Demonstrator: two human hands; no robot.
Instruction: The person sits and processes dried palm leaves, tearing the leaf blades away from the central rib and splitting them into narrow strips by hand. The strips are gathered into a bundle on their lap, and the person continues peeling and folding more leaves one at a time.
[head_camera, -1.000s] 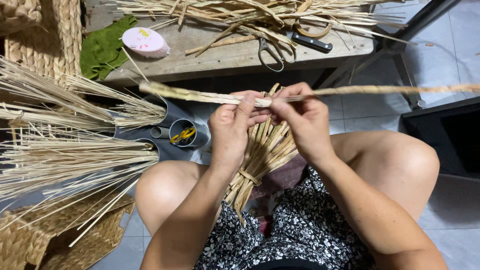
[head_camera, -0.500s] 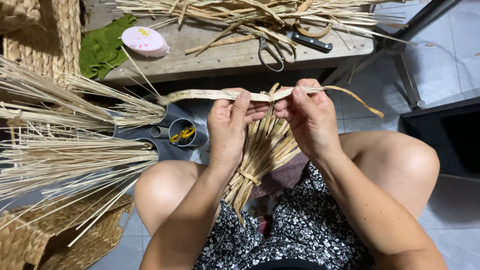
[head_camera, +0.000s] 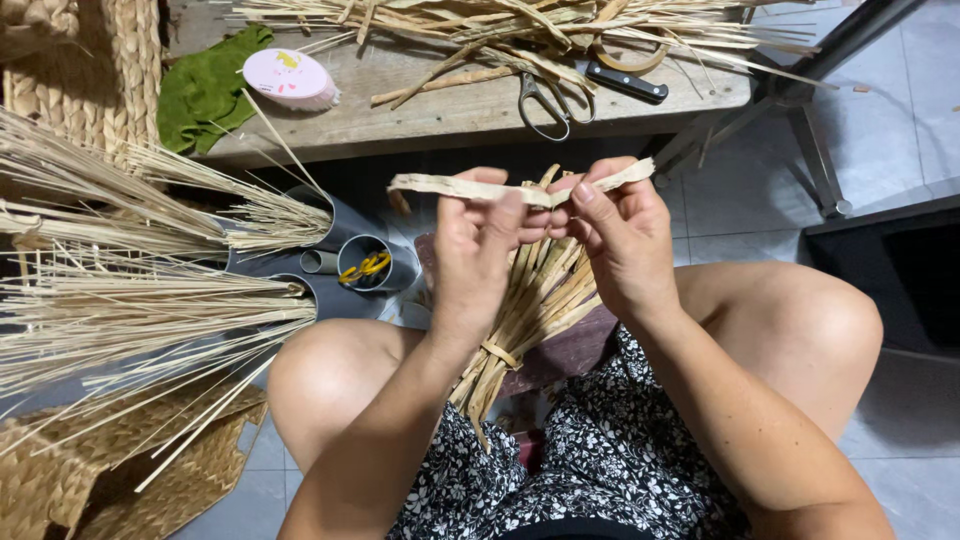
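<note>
Above the lap, a flat dried strip (head_camera: 520, 188) is held level between both hands. The left hand (head_camera: 478, 255) has its fingers (head_camera: 505, 215) pinched shut on the strip's middle, and the right hand (head_camera: 622, 235) has its fingers clamped on the strip just beside them. Beneath the hands a tied bundle of strips (head_camera: 530, 310) lies fanned across the knees. On the wooden worktop (head_camera: 420, 115) beyond, scissors (head_camera: 548, 98), loose straw (head_camera: 480, 25), a green cloth (head_camera: 205, 85) and a pink oval brush (head_camera: 290, 78) are seen.

Strip (head_camera: 520, 188) drawn shorter between hands (head_camera: 545, 245)
</note>
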